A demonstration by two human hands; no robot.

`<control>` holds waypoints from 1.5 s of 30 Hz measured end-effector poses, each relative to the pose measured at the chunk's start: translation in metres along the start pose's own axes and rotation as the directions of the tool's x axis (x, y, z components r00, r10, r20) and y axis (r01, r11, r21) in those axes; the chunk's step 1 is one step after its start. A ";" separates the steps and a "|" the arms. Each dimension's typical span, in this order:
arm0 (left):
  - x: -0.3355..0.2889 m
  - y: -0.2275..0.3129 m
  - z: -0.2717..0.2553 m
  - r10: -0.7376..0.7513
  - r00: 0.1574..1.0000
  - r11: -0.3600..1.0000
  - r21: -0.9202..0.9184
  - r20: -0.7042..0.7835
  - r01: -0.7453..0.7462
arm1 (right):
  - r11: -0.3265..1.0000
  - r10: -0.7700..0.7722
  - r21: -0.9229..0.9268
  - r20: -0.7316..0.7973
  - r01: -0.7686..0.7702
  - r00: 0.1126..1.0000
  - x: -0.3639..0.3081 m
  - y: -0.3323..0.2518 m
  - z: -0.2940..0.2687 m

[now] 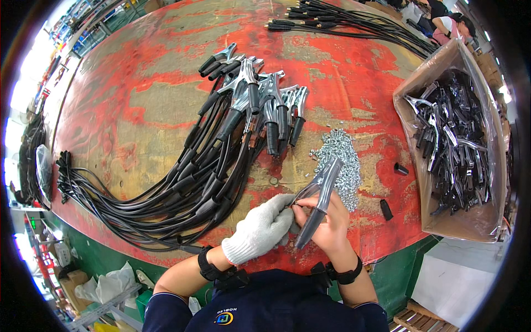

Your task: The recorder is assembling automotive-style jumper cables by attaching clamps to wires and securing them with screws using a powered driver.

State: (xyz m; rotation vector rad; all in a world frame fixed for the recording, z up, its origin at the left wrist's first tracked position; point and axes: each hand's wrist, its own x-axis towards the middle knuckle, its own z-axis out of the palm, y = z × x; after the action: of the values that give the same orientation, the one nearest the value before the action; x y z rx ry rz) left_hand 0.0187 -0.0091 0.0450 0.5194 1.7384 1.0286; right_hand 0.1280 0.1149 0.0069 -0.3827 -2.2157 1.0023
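Observation:
My right hand (330,224), bare, has its fingers closed around a ground clamp (331,176) with silver metal jaws and a black sleeve on one handle. The jaws point up and away, and the sleeved handle slants down between my hands. My left hand (260,229) wears a white knitted glove. Its fingers are pinched together against the clamp's near left side, touching my right fingertips; what they hold is hidden. Just beyond the clamp lies a pile of small silver screws (345,160). Left of it, finished-looking clamps (243,83) rest on a bundle of black cables (182,188).
At the right stands a plastic-lined cardboard box (410,119) full of clamps (456,149). Two loose black sleeves (386,209) lie on the worn red table (166,33). More black cables (343,22) lie at the far edge. A person (451,26) is at the far right.

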 end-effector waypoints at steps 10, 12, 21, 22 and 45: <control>0.001 0.002 -0.001 0.000 1.000 1.000 -0.001 0.016 0.000 | 0.997 0.036 -0.064 0.008 -0.036 0.999 -0.002 0.001 -0.002; 0.001 0.000 0.001 0.015 1.000 1.000 0.000 0.009 -0.015 | 0.999 0.013 -0.036 0.000 -0.013 1.000 -0.004 0.004 0.000; -0.001 0.002 -0.001 -0.006 1.000 0.999 -0.032 0.022 0.007 | 1.000 -0.003 -0.025 0.016 0.003 1.000 -0.002 0.003 -0.004; -0.001 0.002 -0.001 -0.004 1.000 0.999 -0.043 0.031 0.005 | 0.999 -0.015 -0.048 0.019 0.015 1.000 -0.002 0.003 -0.004; -0.004 0.010 -0.002 -0.026 0.999 1.000 0.019 0.035 0.025 | 0.998 -0.040 -0.045 -0.008 0.040 0.999 -0.005 0.005 -0.002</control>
State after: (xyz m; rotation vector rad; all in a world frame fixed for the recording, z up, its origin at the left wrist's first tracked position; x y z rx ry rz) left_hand 0.0170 -0.0068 0.0559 0.5233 1.7207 0.9806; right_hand 0.1332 0.1163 0.0020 -0.3609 -2.2319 0.9294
